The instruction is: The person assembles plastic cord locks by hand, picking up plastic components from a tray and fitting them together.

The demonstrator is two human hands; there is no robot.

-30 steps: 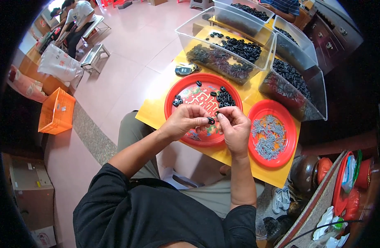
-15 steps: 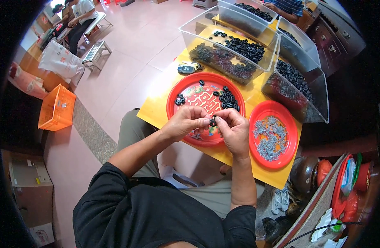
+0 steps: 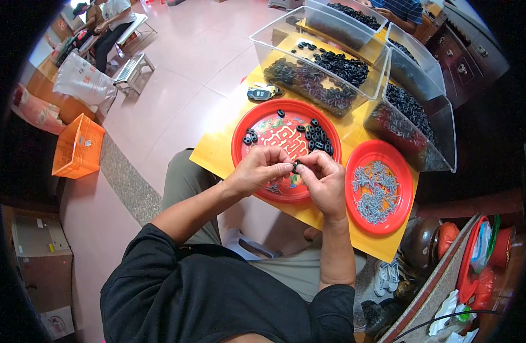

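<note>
Between my two hands is a small black oval piece with holes (image 3: 296, 166), pinched by the fingertips of both. My left hand (image 3: 262, 170) grips it from the left, and my right hand (image 3: 325, 182) from the right, thumb and forefinger closed. Both hands hover over the near part of a round red tray (image 3: 238, 134) with a gold pattern. Similar black oval pieces (image 3: 317, 140) lie heaped on the tray's right side, with a few at its left. Right of my right hand, a smaller red tray (image 3: 409, 188) holds many small grey screw-like parts (image 3: 375, 197).
Clear plastic bins (image 3: 383, 63) full of black pieces stand at the table's far side. A car key (image 3: 262, 93) lies beyond the large tray on the yellow tabletop (image 3: 208, 150). Across the table is a person in a striped shirt (image 3: 405, 12). An orange crate (image 3: 79, 147) stands far left.
The black piece between my fingertips has turned slightly. My hands stay in nearly the same place, and the whole view has shifted a little.
</note>
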